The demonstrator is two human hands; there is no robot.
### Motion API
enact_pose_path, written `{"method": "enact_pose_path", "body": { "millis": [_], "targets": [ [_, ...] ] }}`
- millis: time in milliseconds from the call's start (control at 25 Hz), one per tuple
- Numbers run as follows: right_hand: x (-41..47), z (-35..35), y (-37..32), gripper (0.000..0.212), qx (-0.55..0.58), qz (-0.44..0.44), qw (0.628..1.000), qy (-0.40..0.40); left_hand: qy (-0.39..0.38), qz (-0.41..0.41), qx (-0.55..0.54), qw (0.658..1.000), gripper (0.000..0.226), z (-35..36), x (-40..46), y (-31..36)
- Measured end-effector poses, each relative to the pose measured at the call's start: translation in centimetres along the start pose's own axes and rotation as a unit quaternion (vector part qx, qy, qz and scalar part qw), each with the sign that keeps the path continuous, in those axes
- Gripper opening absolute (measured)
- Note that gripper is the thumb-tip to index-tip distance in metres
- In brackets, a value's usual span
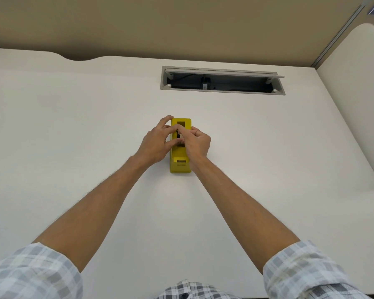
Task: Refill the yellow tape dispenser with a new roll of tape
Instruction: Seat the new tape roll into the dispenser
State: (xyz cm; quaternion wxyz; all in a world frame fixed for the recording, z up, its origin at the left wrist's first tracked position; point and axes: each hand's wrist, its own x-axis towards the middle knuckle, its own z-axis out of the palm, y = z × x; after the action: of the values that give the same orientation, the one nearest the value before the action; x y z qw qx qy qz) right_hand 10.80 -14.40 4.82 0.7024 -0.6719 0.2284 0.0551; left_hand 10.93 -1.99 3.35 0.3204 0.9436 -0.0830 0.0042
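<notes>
both hands at the yellow tape dispenser (180, 164) mid-desk

left hand (154, 144) curls around its side; right hand (195, 143) pinches a small dark part over the slot; smooth white desk (73, 126).

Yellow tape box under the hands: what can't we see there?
Head view:
- Middle of the yellow plastic tape dispenser: covered by the left hand and right hand.
- Small dark part at the fingertips: too small to identify.
- Grey desk cable slot: inside too dark.
</notes>
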Motion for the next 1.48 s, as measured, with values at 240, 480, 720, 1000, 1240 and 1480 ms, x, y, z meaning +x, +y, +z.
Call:
{"method": "enact_pose_path", "body": {
  "millis": [240,480,720,1000,1240,1480],
  "targets": [
    [0.0,0.0,0.1,0.028,0.008,0.003,1.000,-0.008,-0.002,-0.003,0.001,1.000,0.041,0.0,0.0,0.1],
    [-0.3,-0.1,0.1,0.022,0.013,0.002,1.000,0.006,0.002,-0.001,-0.001,1.000,0.042,0.1,0.1,-0.1],
    [-0.5,-0.1,-0.2,0.026,0.003,0.015,1.000,0.008,-0.001,0.000,0.003,1.000,0.041,0.1,0.0,-0.1],
    [-1.7,-1.2,-0.7,0.026,-0.125,-0.116,0.985,0.024,-0.004,0.000,0.001,1.000,0.044,-0.2,0.0,-0.1],
    [-0.6,-3.4,-0.9,0.019,-0.408,-0.382,0.829,-0.011,-0.007,0.009,0.002,1.000,0.041,-0.4,0.0,-0.1],
    [-0.1,-3.8,-3.3,0.023,-0.585,-0.466,0.663,-0.034,-0.018,-0.001,0.023,1.000,0.045,-0.4,0.1,-0.1]
  ]
}}
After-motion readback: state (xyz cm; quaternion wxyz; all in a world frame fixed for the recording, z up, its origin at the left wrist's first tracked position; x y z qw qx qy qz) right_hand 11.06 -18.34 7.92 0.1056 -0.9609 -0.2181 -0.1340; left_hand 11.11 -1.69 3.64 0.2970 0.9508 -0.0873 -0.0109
